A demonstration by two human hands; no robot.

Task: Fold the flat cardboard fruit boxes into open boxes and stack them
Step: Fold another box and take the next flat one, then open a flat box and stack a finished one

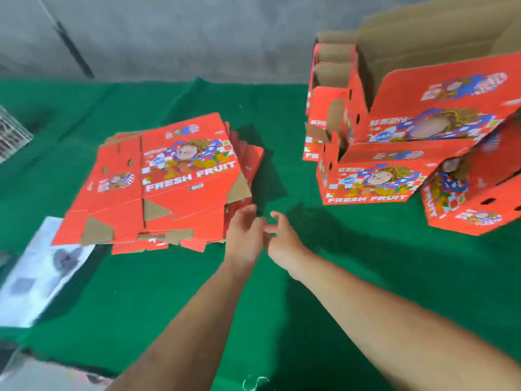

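Packing workshop, green-clothed table point(282, 306), bare concrete wall point(169, 32), stacked fruit boxes point(394, 142)

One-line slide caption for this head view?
Both empty hands, left hand and right hand, reach toward the pile of flat boxes; folded boxes stand stacked on the green cloth.

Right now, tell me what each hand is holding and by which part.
Nothing is held. The left hand and right hand hover empty over the green cloth, fingers relaxed, beside the near right corner of the flat box stack.

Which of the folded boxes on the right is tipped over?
The nearest folded box, at the far right edge: it lies tilted with its picture sideways, while the others stand upright, openings up.
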